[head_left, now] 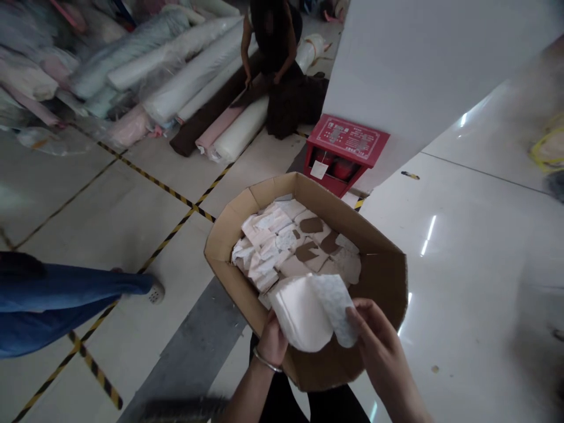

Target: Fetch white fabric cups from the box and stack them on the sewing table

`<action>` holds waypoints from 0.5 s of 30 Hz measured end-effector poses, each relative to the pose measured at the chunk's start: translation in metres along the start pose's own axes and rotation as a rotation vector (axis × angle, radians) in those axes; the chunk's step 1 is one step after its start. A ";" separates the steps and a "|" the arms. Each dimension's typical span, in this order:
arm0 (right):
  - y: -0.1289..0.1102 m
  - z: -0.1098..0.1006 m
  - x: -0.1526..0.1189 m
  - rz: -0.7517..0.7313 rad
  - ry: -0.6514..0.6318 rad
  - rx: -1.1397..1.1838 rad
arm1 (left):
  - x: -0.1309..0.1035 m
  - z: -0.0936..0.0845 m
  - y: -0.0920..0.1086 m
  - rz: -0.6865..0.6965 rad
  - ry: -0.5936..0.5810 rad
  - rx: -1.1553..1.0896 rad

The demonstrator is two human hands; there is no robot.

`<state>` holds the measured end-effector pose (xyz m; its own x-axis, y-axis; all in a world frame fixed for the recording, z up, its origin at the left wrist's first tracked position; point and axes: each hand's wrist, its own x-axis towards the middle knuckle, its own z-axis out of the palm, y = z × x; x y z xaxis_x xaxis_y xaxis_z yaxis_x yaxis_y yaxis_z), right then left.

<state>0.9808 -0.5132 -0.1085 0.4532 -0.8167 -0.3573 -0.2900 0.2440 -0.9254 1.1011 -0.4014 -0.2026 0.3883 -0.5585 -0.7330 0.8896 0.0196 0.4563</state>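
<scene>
Currently: 1 white fabric swatch (311,314), folded, over the near rim of the cardboard box (388,276). Left hand (271,341) clamped on its lower left edge; right hand (374,338) pinching its right edge. Loose fabric swatches (291,244) lie directly beyond both hands, inside the box.

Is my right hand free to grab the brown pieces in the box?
Probably not right away: the right hand is holding a white fabric piece together with the left hand. The brown pieces lie uncovered in the open box.
</scene>
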 end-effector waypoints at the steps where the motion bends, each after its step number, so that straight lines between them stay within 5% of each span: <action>1: -0.005 -0.001 0.002 0.004 0.010 0.028 | -0.001 0.001 0.004 0.005 -0.001 -0.017; 11: -0.051 -0.005 0.048 -0.239 0.101 -0.048 | -0.034 0.005 0.032 0.103 -0.036 -0.106; 15: -0.067 0.010 0.035 -0.419 0.143 -0.296 | -0.050 0.013 0.036 0.160 0.001 -0.120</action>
<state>1.0242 -0.5525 -0.0602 0.4677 -0.8807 0.0755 -0.3439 -0.2600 -0.9023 1.1108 -0.3839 -0.1429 0.5270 -0.5396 -0.6566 0.8389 0.2065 0.5035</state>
